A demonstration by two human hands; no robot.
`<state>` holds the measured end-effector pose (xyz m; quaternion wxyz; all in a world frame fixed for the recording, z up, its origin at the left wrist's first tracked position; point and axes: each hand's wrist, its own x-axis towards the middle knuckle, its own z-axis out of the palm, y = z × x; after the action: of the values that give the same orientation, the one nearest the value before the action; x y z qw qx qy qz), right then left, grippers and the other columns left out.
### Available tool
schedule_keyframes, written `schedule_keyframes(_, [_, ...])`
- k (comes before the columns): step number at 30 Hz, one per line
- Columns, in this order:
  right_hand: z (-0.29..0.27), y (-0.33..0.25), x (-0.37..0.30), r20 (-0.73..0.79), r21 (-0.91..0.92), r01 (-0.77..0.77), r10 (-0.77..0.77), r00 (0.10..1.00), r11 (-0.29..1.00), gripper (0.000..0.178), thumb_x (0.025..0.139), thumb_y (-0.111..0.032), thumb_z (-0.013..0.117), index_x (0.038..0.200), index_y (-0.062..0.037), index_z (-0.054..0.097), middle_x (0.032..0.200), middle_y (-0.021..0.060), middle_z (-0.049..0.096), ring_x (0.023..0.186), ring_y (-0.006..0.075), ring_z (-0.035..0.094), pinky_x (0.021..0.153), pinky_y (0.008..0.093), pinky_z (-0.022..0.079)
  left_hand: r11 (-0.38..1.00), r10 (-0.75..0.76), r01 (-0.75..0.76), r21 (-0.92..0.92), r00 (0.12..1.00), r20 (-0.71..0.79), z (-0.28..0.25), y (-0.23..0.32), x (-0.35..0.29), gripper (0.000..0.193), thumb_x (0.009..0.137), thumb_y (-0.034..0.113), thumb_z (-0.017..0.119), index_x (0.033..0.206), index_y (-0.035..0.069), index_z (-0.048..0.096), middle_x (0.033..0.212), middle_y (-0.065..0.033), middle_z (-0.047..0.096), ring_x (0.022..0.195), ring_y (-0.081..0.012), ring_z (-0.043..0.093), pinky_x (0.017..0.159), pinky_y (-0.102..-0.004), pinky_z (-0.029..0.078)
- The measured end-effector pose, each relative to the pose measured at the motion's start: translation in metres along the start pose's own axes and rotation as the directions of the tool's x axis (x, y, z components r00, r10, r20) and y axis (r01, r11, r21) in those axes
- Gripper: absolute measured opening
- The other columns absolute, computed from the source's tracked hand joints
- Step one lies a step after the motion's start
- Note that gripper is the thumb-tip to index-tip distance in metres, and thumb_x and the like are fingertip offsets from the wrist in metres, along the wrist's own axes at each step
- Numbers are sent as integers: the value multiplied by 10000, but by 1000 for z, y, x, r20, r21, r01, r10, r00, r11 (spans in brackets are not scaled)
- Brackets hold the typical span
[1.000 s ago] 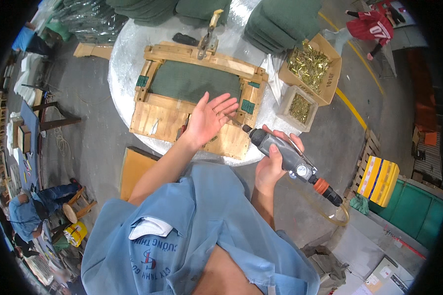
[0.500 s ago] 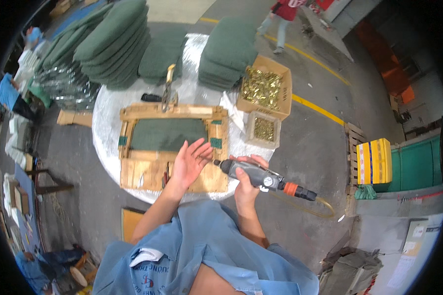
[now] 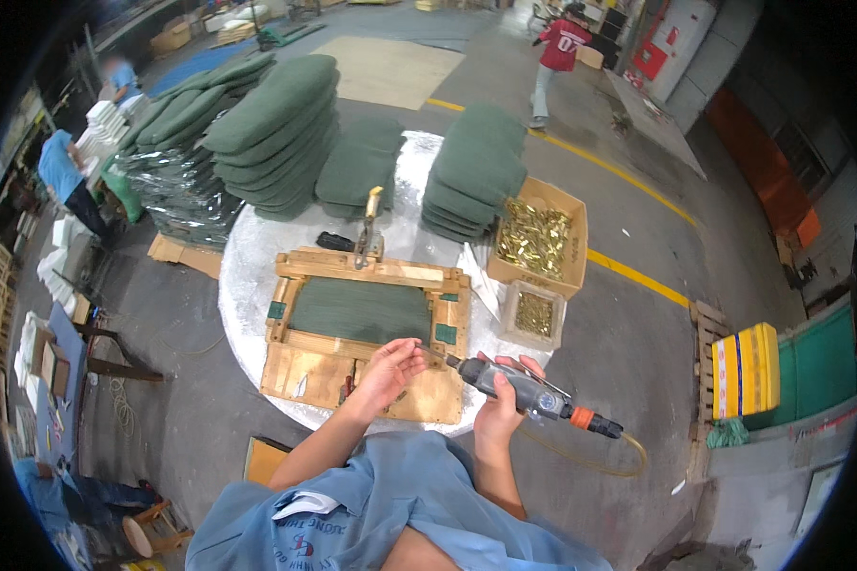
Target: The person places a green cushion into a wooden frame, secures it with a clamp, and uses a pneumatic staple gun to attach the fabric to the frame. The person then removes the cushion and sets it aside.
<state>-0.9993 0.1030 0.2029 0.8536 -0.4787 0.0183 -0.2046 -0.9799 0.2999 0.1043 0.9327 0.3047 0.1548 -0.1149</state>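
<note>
My right hand (image 3: pixel 501 407) is wrapped round a grey pneumatic screwdriver (image 3: pixel 512 385) with an orange collar and a thin yellowish hose. Its long bit points left. My left hand (image 3: pixel 390 375) is closed, fingertips drawn together at the tip of the bit; anything small between them is too small to make out. Below both hands lies a wooden frame jig (image 3: pixel 371 264) with a green fabric pad (image 3: pixel 360 310) inside. A toggle clamp (image 3: pixel 368 228) with a yellow handle is fixed at its far side. Red-handled pliers (image 3: pixel 347 388) rest on the jig's near board.
The round table (image 3: pixel 243 276) is covered in silvery wrap. Stacks of green cushions (image 3: pixel 476 167) stand at its far side. To the right are a carton of brass-coloured hardware (image 3: pixel 567 252) and a tray of small screws (image 3: pixel 533 314). A person in red (image 3: pixel 559 52) walks beyond.
My left hand's fingers have gone from spread to drawn together at the bit's tip. The view has tilted up, so the table appears lower and farther right. The person in red is farther off.
</note>
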Motion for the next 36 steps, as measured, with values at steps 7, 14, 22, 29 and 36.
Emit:
schedule_keyframes(7, [-4,-4,4,-67,98,-151,158,985,984,572,898,-78,690,1413,-74,442,1112,175,653,1040,415,710,1019,564,571,941,100,-113,318,993,58,-16,17,-10,202,1048,182,691,1131,0,719,944,-67,739,866,-165,731,828,-328,627])
schedule_keyframes(14, [-1,-4,9,-117,129,-217,233,965,967,518,944,-131,653,1421,-131,449,1136,154,644,1035,411,704,977,563,594,831,213,-260,493,965,150,-15,28,-4,188,1039,142,701,1119,-25,724,971,-84,756,899,-154,735,846,-309,614])
schedule_keyframes(22, [-3,5,22,-102,135,-216,230,968,967,516,944,-114,650,1419,-110,447,1139,159,640,1048,370,683,1003,585,583,785,213,-275,555,961,175,-14,31,15,174,1024,128,716,1106,-24,734,962,-82,759,897,-147,733,835,-316,619])
schedule_keyframes(29, [-17,21,43,-177,227,-295,337,925,928,441,965,-228,663,1380,-207,514,1109,99,673,1018,394,723,936,558,619,819,34,-153,553,975,219,-13,53,22,155,1030,115,706,1096,-21,736,943,-90,764,881,-148,735,833,-325,626])
schedule_keyframes(36, [-23,45,63,-289,331,-475,567,772,815,413,929,-328,722,1309,-229,592,1106,77,657,1019,431,717,887,561,632,797,177,-250,550,967,184,-3,49,26,139,1029,71,694,1095,-42,739,952,-100,769,883,-155,744,830,-317,629])
